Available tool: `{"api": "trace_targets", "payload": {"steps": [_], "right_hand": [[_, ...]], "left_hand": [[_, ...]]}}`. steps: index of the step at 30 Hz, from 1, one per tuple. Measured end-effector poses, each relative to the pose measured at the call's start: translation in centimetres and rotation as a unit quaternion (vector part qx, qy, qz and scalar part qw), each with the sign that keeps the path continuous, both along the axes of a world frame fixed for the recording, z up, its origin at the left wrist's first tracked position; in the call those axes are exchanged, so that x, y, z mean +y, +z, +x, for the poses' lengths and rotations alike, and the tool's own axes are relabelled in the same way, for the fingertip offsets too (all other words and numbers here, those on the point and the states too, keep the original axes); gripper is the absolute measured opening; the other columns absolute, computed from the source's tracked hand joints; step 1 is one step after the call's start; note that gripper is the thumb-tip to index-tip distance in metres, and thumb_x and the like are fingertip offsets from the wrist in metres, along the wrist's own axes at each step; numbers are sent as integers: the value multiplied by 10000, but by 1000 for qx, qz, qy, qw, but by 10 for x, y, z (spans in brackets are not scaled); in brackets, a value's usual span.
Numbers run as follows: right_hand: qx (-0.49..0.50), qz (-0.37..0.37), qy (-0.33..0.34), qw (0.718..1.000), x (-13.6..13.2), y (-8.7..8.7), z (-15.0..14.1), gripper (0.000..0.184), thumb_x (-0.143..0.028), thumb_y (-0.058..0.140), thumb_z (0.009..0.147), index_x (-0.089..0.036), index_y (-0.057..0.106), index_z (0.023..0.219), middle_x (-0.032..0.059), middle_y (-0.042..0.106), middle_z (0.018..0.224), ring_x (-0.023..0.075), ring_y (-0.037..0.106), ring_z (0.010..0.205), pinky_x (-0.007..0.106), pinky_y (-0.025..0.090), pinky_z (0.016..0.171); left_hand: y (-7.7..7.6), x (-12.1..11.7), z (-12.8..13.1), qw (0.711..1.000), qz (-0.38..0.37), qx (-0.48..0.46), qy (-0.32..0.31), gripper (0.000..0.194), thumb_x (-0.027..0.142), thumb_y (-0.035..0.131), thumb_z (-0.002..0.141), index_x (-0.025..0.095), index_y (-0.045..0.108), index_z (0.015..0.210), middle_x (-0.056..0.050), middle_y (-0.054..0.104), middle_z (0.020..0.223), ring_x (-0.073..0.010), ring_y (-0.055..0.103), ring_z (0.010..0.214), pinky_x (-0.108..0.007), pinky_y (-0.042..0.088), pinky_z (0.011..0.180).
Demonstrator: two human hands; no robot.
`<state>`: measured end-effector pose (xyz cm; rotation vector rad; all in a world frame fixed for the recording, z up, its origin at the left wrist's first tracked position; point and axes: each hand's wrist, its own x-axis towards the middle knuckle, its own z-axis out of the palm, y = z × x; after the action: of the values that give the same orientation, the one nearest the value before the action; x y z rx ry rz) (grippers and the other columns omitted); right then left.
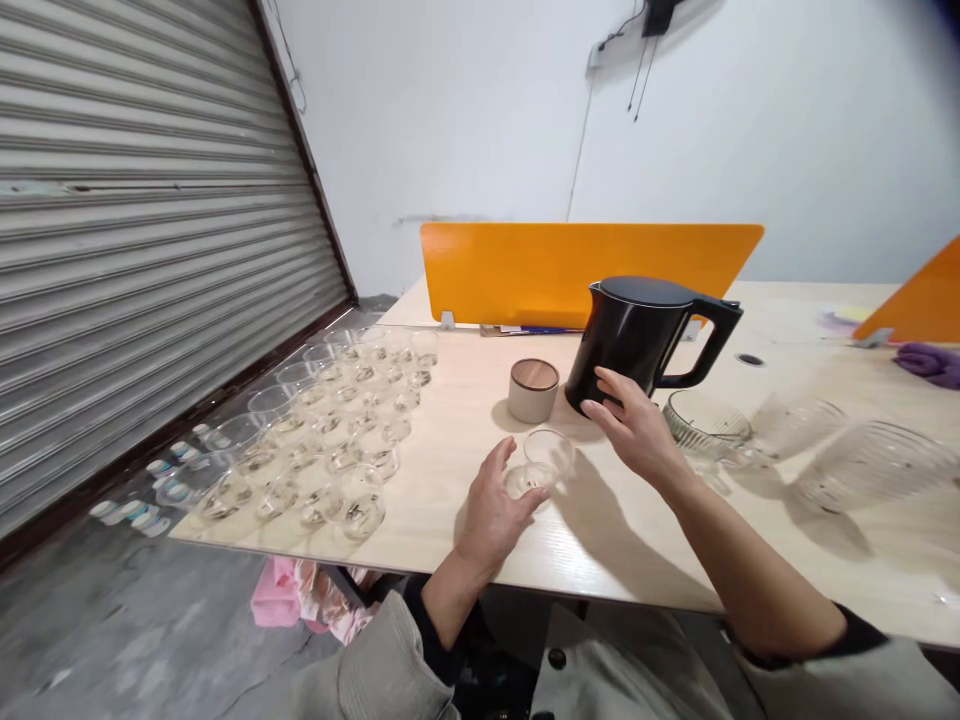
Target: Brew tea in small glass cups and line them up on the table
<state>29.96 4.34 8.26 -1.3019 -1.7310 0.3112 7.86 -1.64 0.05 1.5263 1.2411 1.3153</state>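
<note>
My left hand (pixel 491 510) curls around a clear cup (pixel 553 452) close to the table's front edge. Small dark bits show at the bottom of that cup. My right hand (pixel 637 430) is raised, empty, with fingers spread, in front of the black electric kettle (pixel 634 335); whether a fingertip touches the kettle I cannot tell. Behind the cup sits a pale round canister (pixel 531 398) with a wooden lid. At the left, rows of similar clear cups (pixel 360 500) stand close together, many with small dark bits at the bottom.
Ribbed clear glass vessels (pixel 874 465) lie at the right beside a glass bowl (pixel 705 420). An orange divider (pixel 510 270) rises behind the kettle. A purple cloth (pixel 928 363) rests far right. Small white-capped bottles (pixel 150 522) stand on the floor past the table's left edge.
</note>
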Motion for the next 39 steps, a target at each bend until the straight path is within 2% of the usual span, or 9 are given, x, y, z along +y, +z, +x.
{"api": "trace_targets", "payload": {"steps": [4, 7, 11, 14, 17, 22, 28, 33, 39], "right_hand": [[29, -41, -32, 998, -33, -12, 19, 598, -581, 633, 921, -229, 616, 1403, 158, 630, 1414, 341, 634, 1275, 498, 588, 1000], [45, -111, -12, 993, -32, -24, 21, 565, -538, 615, 920, -206, 639, 1376, 163, 659, 1396, 338, 652, 1257, 508, 570, 1016], [-18, -168, 68, 983, -24, -33, 5, 413, -452, 562, 925, -208, 749, 1200, 127, 731, 1295, 332, 679, 1207, 519, 505, 1080], [-49, -178, 120, 976, -25, -35, -12, 377, -432, 497, 953, -220, 770, 1106, 89, 775, 1178, 310, 706, 1109, 483, 529, 1016], [-60, -176, 125, 975, -29, -37, -23, 391, -434, 451, 971, -210, 761, 1047, 82, 787, 1072, 296, 713, 1032, 451, 542, 952], [-56, -166, 91, 980, -29, -41, -18, 403, -431, 490, 947, -202, 750, 1153, 102, 762, 1215, 307, 694, 1143, 470, 509, 1034], [-23, -141, 36, 989, -16, -17, -5, 450, -464, 545, 935, -207, 712, 1265, 114, 753, 1243, 299, 705, 1157, 445, 547, 1014], [-63, -68, 9, 996, 21, 8, -20, 497, -476, 564, 945, -214, 645, 1360, 128, 702, 1325, 298, 679, 1189, 448, 541, 1022], [-198, -61, -14, 978, 70, 14, -49, 790, -590, 648, 896, -179, 458, 1543, 186, 449, 1590, 378, 424, 1460, 516, 387, 1172]], "left_hand": [[2, -1, 1, 1000, 1, 18, -4, 785, 219, 828, 753, 214, 498, 1465, -137, 566, 1507, -304, 524, 1400, -504, 389, 1209], [5, -1, 4, 999, 4, 47, -6, 788, 220, 838, 739, 239, 516, 1458, -124, 576, 1497, -316, 543, 1370, -517, 400, 1193], [5, 1, 5, 997, 12, 70, 4, 763, 197, 815, 757, 223, 516, 1459, -136, 595, 1472, -315, 558, 1351, -505, 412, 1174], [4, 1, 4, 997, 12, 72, 3, 733, 182, 798, 776, 221, 519, 1453, -137, 618, 1446, -306, 566, 1345, -498, 407, 1175], [3, 2, 3, 998, 12, 63, 3, 680, 191, 770, 813, 208, 523, 1446, -143, 626, 1433, -294, 570, 1344, -487, 414, 1169], [1, 2, 2, 998, 5, 57, 1, 692, 185, 758, 817, 206, 508, 1462, -151, 621, 1441, -293, 569, 1354, -492, 408, 1176], [2, 1, 2, 999, -11, 37, 4, 784, 151, 796, 755, 232, 502, 1477, -138, 609, 1461, -300, 565, 1358, -483, 410, 1176], [3, -1, 2, 1000, -12, 25, -5, 779, 159, 774, 764, 230, 487, 1485, -138, 591, 1484, -307, 538, 1387, -498, 392, 1194], [6, -4, -3, 1000, -10, 8, -15, 875, 199, 785, 755, 230, 404, 1543, -147, 534, 1544, -288, 492, 1435, -484, 365, 1225]]}}
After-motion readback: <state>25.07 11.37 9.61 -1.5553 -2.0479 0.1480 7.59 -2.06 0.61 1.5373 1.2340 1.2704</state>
